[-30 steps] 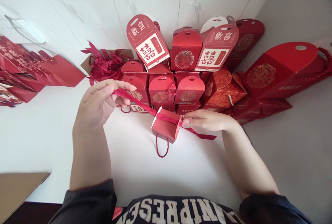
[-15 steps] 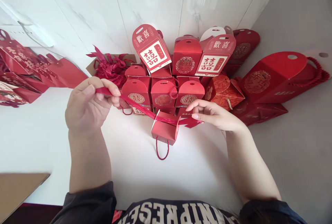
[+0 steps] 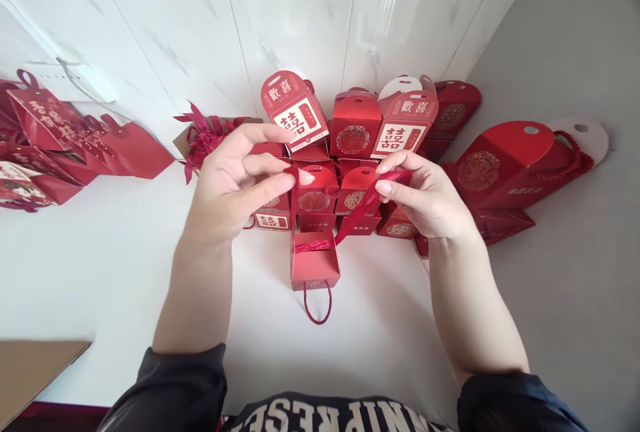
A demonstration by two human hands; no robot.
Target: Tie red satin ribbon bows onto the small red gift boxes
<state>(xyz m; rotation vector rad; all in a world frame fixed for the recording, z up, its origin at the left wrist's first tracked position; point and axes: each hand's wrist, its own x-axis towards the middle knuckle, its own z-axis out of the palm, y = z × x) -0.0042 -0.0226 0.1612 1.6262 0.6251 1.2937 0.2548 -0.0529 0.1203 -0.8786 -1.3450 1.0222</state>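
A small red gift box [image 3: 316,265] stands on the white table in front of me, its twisted red cord handle [image 3: 319,320] lying toward me. A dark red ribbon [image 3: 314,245] crosses the box near its top, and both ends rise from its two sides. My left hand [image 3: 235,182] pinches one end between thumb and fingers, above the box's left side. The other end is pinched in my right hand [image 3: 420,192], higher up and to the right. Both hands are in the air, apart from each other and from the box.
Stacked red gift boxes [image 3: 356,127] stand against the tiled wall behind the box. A cardboard box of bunched red ribbon [image 3: 210,139] sits at the back left. Red paper bags [image 3: 135,149] lie further left, larger red boxes [image 3: 505,159] at right. A cardboard piece [image 3: 35,372] is near-left.
My left hand has come right and inward with its ribbon end. My right hand has taken hold of the other end and raised it. The box has turned slightly.
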